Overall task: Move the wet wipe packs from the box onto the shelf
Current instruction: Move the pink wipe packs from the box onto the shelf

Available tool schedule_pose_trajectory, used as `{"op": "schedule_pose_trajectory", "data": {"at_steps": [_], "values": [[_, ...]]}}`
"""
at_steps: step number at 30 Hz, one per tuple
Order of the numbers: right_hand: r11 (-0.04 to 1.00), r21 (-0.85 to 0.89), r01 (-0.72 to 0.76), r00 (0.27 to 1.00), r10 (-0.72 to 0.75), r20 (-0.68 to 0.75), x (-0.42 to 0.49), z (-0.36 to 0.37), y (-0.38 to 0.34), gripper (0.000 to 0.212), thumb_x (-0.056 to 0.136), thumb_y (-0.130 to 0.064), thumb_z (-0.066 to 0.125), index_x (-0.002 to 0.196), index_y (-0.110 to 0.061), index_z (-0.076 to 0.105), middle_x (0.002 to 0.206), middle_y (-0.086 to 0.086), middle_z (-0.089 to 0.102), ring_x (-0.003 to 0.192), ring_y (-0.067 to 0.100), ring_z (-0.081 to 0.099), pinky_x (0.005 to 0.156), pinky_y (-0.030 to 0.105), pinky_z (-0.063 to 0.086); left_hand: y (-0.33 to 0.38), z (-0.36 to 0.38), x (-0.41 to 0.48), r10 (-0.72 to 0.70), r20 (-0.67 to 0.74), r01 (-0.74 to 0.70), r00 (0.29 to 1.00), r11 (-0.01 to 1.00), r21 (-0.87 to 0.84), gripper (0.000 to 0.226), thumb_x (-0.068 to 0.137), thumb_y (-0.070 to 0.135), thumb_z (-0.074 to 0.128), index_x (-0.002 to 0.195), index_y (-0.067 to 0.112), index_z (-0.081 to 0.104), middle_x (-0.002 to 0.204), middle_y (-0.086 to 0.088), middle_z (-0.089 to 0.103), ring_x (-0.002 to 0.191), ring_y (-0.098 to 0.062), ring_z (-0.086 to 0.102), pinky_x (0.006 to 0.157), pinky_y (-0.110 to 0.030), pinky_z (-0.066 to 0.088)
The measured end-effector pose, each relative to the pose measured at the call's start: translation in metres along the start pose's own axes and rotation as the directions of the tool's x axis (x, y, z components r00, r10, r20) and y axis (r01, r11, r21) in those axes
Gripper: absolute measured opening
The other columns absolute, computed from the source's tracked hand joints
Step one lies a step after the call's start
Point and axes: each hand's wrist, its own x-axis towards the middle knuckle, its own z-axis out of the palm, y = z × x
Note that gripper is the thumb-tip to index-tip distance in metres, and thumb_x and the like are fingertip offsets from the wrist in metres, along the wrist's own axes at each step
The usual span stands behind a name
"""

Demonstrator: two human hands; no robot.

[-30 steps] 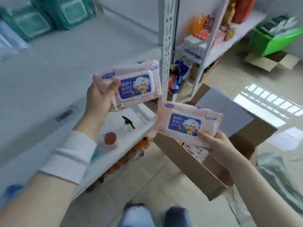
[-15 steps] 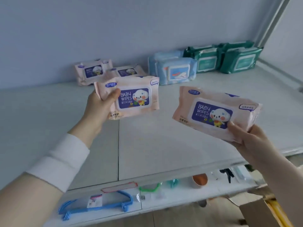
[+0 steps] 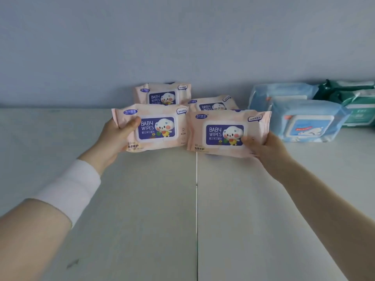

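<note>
Left hand (image 3: 113,138) grips one pink pack of baby wipes. My thumb curls over its upper left corner on the printed face, and the other fingers are hidden behind it. This left pink pack (image 3: 160,128) is held up on edge, label toward me, just left of the seam (image 3: 196,209) that runs front to back across the white shelf (image 3: 132,220).

My right hand (image 3: 267,149) clamps the right pink pack (image 3: 221,134) by its lower right corner, thumb pressed on the front beside the blue label, fingers out of sight behind. That pack also faces me. It starts about above the seam's far end and reaches to the right of it.

Both held packs sit side by side. I cannot tell whether their near edges touch, or whether their bottom edges rest on the shelf, though a faint shadow lies under the right one.

Past the seam's far end, against the blue-grey wall (image 3: 182,47), stand two more pink packs. The rear left pack (image 3: 162,94) is left of the seam. The rear right pack (image 3: 211,104) is just right of it, its lower part hidden by the pack I hold.

Well right of the seam lie light blue packs (image 3: 304,122), one in front of another, and farther right again dark green packs (image 3: 357,104). A white cuff (image 3: 71,189) covers my left wrist.
</note>
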Motion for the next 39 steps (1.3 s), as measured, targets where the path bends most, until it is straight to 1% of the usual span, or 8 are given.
{"op": "schedule_pose_trajectory", "data": {"at_steps": [6,14,18,22,25,30,33,39], "values": [[0.956,-0.29,-0.055,0.986,0.006,-0.166,0.063,0.025,-0.005,0.037,0.083,-0.022,0.069,0.115,-0.007,0.06,0.1,0.009,0.065,0.09,0.026,0.06,0.089,0.043,0.05,0.002,0.002,0.069,0.008,0.112,-0.017,0.994,0.997,0.073,0.024,0.093,0.019,0.055,0.117,0.015,0.058,0.11,-0.006,0.066,0.09,-0.017,0.067,0.076,-0.032,0.055],[0.934,-0.33,-0.133,0.933,0.006,-0.359,0.071,0.038,0.002,0.031,0.087,-0.022,0.062,0.115,-0.006,0.061,0.092,0.004,0.061,0.083,0.021,0.052,0.073,0.029,0.038,-0.023,0.015,0.098,0.094,-0.065,-0.073,0.993,0.96,0.271,0.024,0.087,0.026,0.062,0.096,0.011,0.046,0.085,0.003,0.053,0.075,-0.012,0.053,0.06,-0.012,0.041],[0.906,-0.388,-0.168,0.879,-0.041,-0.476,0.059,0.046,0.0,0.047,0.086,-0.027,0.063,0.128,-0.012,0.049,0.123,0.006,0.058,0.105,0.024,0.054,0.087,0.033,0.043,-0.02,0.023,0.09,0.149,-0.156,-0.078,0.976,0.919,0.387,0.064,0.081,0.027,0.069,0.129,0.002,0.035,0.123,-0.013,0.048,0.113,-0.027,0.049,0.095,-0.036,0.043],[0.824,-0.51,-0.245,0.885,-0.024,-0.465,0.038,0.051,-0.013,0.061,0.085,-0.032,0.061,0.138,-0.016,0.036,0.138,0.009,0.045,0.124,0.028,0.044,0.099,0.037,0.038,0.001,0.034,0.065,0.319,-0.046,-0.208,0.947,0.713,0.67,0.087,0.083,0.026,0.067,0.148,0.006,0.012,0.154,-0.019,0.012,0.143,-0.032,0.01,0.114,-0.035,0.005],[0.686,-0.696,-0.213,0.941,-0.047,-0.334,0.008,0.041,-0.03,0.061,0.087,-0.033,0.06,0.139,-0.015,0.035,0.139,0.013,0.042,0.126,0.031,0.041,0.097,0.034,0.037,0.034,0.066,0.039,0.38,0.358,-0.497,0.853,0.381,0.78,0.057,0.088,0.023,0.059,0.139,0.01,0.037,0.148,-0.016,0.03,0.137,-0.031,0.024,0.109,-0.037,0.021],[0.353,-0.93,-0.1,0.986,0.16,-0.045,-0.076,-0.027,-0.072,0.06,0.09,-0.044,0.053,0.14,-0.014,0.037,0.143,0.007,0.042,0.13,0.025,0.039,0.103,0.032,0.032,0.107,0.161,-0.043,0.002,0.759,-0.757,0.651,-0.079,0.649,0.034,0.09,0.031,0.05,0.118,0.014,0.056,0.106,-0.003,0.061,0.096,-0.026,0.055,0.079,-0.033,0.041],[0.16,-0.978,-0.135,0.942,0.327,-0.076,-0.143,-0.097,-0.084,0.06,0.091,-0.048,0.049,0.139,-0.014,0.039,0.14,0.003,0.045,0.13,0.023,0.04,0.105,0.033,0.032,0.135,0.237,-0.111,-0.277,0.764,-0.809,0.583,-0.286,0.514,0.044,0.09,0.041,0.05,0.126,0.015,0.052,0.126,-0.004,0.056,0.116,-0.028,0.051,0.097,-0.037,0.041],[-0.015,-0.948,-0.319,0.855,0.428,-0.294,-0.299,-0.271,-0.057,0.061,0.092,-0.047,0.047,0.136,-0.006,0.043,0.135,0.008,0.05,0.123,0.027,0.047,0.105,0.036,0.037,0.151,0.403,-0.277,-0.439,0.817,-0.925,0.375,-0.232,0.3,0.048,0.088,0.046,0.054,0.13,0.022,0.049,0.131,-0.003,0.055,0.117,-0.024,0.054,0.103,-0.034,0.039]]}}
